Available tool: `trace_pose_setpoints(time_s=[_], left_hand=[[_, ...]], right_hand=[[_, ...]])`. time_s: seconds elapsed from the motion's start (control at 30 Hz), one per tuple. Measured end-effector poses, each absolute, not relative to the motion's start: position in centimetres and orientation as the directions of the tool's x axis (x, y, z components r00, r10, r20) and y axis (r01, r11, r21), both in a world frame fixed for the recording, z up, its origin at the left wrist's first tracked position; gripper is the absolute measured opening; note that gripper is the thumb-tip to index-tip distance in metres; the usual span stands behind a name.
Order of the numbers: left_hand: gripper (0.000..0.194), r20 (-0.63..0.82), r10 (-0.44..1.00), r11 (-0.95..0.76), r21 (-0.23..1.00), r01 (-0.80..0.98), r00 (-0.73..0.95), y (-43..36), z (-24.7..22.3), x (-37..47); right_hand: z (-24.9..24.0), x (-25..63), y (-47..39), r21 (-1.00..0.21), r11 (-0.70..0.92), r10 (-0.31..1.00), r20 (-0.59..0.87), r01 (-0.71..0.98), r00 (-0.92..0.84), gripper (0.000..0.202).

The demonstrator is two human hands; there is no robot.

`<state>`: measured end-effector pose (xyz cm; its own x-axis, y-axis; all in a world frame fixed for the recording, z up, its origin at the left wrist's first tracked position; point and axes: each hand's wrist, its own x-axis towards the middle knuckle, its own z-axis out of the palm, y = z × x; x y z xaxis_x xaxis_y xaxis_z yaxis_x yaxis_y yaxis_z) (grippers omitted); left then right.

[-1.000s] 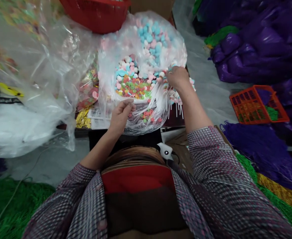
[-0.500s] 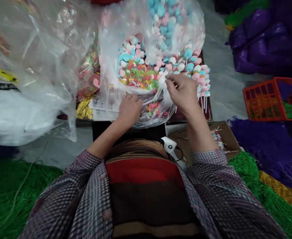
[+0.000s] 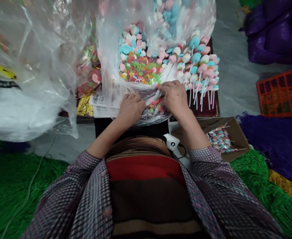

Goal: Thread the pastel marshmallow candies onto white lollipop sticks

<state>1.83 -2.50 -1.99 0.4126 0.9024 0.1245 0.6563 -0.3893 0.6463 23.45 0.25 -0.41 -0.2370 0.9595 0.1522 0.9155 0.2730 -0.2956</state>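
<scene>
My left hand is closed on the near edge of a clear plastic bag, its fingers curled over the film. Level with it and to the right, my right hand also grips the bag's edge, where the film is bunched into folds. Behind the hands lie small ring candies in green, orange and red. Pink, white and blue puffy candies are heaped beyond them. More rings show through the film between my hands. Beside my right hand, candy skewers lie stacked with white sticks toward me.
Large clear bags cover the left of the table. A cardboard box with wrapped candy sticks stands below the table's right edge. An orange crate, purple bundles and green fringe lie on the right.
My right hand has come down and left from the bunched film beside the skewers to the bag's near edge. My left hand stays at the bag's edge. The view has shifted slightly.
</scene>
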Motion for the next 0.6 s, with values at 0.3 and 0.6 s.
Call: trace_pose_setpoints(time_s=[0.3, 0.6], left_hand=[[0.018, 0.112, 0.917, -0.356, 0.659, 0.663, 0.382, -3.2, -1.4, 1.1], [0.010, 0.142, 0.963, -0.253, 0.776, 0.578, 0.231, -1.1, -1.5, -2.1]], right_hand=[[-0.6, 23.6, 0.3, -0.183, 0.267, 0.963, 0.093, 0.946, -0.253, 0.031], [4.0, 23.2, -2.5, -0.542, 0.382, 0.870, 0.484, 0.748, -0.093, 0.037]])
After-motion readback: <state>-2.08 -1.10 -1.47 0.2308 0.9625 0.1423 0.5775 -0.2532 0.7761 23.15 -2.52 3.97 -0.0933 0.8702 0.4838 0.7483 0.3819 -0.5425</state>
